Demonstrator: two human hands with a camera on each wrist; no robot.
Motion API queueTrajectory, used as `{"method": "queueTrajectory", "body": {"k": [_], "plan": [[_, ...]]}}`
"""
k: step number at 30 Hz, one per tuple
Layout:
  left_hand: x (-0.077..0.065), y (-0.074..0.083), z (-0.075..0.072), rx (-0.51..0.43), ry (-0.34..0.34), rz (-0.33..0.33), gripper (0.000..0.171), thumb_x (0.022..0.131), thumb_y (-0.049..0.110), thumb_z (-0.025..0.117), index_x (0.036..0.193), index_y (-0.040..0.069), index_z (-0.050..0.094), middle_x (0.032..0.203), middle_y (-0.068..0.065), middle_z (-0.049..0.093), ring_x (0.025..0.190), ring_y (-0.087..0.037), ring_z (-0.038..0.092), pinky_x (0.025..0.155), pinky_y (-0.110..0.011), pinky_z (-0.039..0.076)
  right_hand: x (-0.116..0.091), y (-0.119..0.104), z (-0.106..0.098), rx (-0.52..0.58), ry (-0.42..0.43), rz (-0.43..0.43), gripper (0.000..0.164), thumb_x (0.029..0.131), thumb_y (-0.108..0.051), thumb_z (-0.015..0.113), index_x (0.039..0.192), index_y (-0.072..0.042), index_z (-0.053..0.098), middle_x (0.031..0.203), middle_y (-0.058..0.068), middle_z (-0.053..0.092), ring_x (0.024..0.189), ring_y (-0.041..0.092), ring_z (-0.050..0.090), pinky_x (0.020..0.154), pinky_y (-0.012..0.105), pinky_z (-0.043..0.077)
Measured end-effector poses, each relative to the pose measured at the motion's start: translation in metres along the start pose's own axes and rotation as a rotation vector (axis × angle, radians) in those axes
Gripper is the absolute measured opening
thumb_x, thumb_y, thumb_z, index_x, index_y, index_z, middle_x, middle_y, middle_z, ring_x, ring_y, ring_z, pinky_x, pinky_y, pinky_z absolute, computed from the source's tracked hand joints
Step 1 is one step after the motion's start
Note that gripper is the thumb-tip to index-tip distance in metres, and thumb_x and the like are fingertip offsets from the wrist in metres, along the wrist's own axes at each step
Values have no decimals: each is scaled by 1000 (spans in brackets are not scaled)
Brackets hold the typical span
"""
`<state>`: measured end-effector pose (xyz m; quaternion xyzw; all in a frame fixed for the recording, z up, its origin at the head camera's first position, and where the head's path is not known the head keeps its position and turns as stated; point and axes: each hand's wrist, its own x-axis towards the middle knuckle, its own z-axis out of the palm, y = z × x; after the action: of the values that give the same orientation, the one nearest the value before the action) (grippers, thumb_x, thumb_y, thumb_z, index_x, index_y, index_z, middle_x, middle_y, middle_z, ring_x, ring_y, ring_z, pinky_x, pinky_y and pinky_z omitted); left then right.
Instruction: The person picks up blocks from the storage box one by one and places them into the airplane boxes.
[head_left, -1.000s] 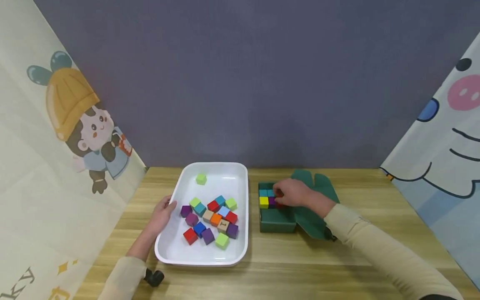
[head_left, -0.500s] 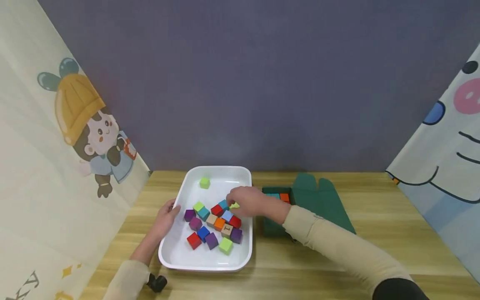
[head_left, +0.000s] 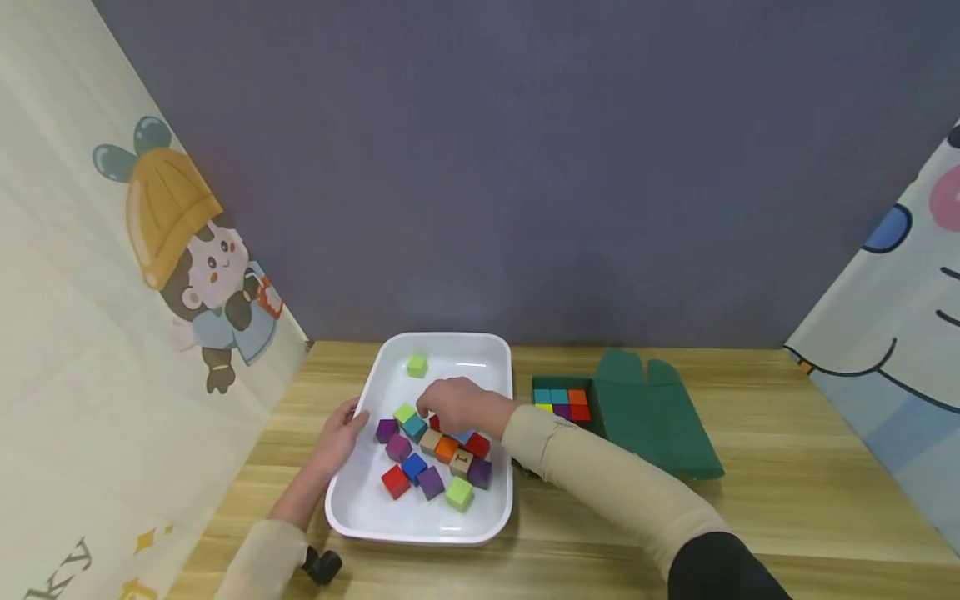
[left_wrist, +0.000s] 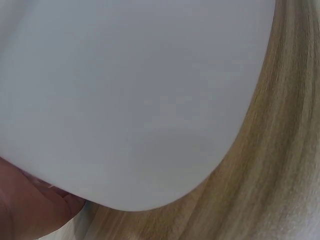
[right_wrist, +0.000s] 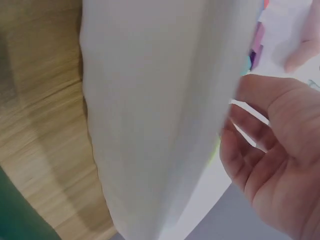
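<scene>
My left hand (head_left: 337,437) grips the left rim of a white tray (head_left: 352,512), with the thumb on top of the edge. Inside the tray lie several coloured cubes, among them a lime cube (head_left: 405,414), a teal cube (head_left: 415,427) and an orange cube (head_left: 446,450). Over these reaches my right hand (head_left: 457,404), its fingers bent downward beside a partly covered red cube (head_left: 435,422). In the right wrist view the tray's wall hides the fingertips of my right hand (right_wrist: 272,145), so I cannot tell whether they hold a cube.
Right of the tray stands an open green box (head_left: 600,425), its lid (head_left: 660,425) folded out to the right. Teal, orange, yellow, purple and red cubes (head_left: 580,412) sit in rows inside. A grey wall (head_left: 480,167) rises behind the wooden table (head_left: 787,467).
My right hand has left the green box and moved left over the tray, passing the right-hand lime cube. An orange cube and a red cube show uncovered in the box. The left hand stays on the rim.
</scene>
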<state>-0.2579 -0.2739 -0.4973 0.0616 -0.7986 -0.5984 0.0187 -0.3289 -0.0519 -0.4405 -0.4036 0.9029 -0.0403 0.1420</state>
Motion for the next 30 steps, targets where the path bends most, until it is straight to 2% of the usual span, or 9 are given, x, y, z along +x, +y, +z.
{"method": "queueTrajectory", "body": {"k": [7, 11, 15, 19, 24, 27, 30], "plan": [[0, -2, 1, 12, 7, -12, 42, 103, 15, 43, 139, -7, 40, 126, -35, 52, 102, -41, 61, 80, -45, 57, 13, -1, 7, 3, -38, 54, 28, 83, -8, 76, 106, -24, 71, 88, -9, 62, 80, 13, 54, 77, 25, 51], [2, -2, 1, 16, 5, -7, 42, 103, 16, 43, 139, -7, 40, 128, -34, 52, 103, -41, 61, 81, -44, 57, 14, -1, 6, -9, -42, 52, 27, 83, -11, 77, 106, -23, 70, 87, -9, 61, 80, 13, 54, 75, 24, 51], [3, -3, 0, 12, 16, 11, 41, 103, 15, 44, 137, -8, 41, 127, -35, 52, 102, -42, 61, 80, -45, 57, 11, -2, 0, -35, -12, 26, 30, 81, -14, 79, 108, -22, 69, 87, -9, 60, 80, 13, 54, 73, 23, 51], [1, -4, 4, 9, 9, -1, 42, 103, 15, 44, 138, -8, 40, 127, -35, 52, 102, -42, 61, 79, -45, 57, -1, -2, -8, -26, 41, -19, 33, 80, -19, 81, 110, -19, 69, 85, -10, 60, 78, 12, 54, 70, 22, 50], [0, -5, 6, 17, -6, -17, 43, 103, 16, 44, 139, -8, 39, 128, -35, 51, 104, -41, 61, 81, -44, 57, -25, 5, -17, 58, 106, -83, 37, 79, -20, 81, 114, -17, 69, 91, -10, 61, 82, 10, 53, 74, 21, 51], [1, -4, 4, 19, 6, 0, 43, 103, 16, 43, 139, -9, 38, 127, -35, 51, 104, -42, 60, 81, -44, 57, -42, 17, -28, 76, 146, -124, 36, 80, -16, 79, 114, -17, 68, 98, -8, 62, 87, 10, 53, 78, 22, 52], [3, -2, 2, 25, 9, 9, 44, 103, 15, 43, 139, -9, 38, 127, -36, 51, 104, -42, 60, 82, -44, 57, -61, 37, -38, 88, 190, -129, 35, 80, -11, 77, 113, -17, 68, 102, -5, 63, 90, 12, 54, 78, 21, 53]]}}
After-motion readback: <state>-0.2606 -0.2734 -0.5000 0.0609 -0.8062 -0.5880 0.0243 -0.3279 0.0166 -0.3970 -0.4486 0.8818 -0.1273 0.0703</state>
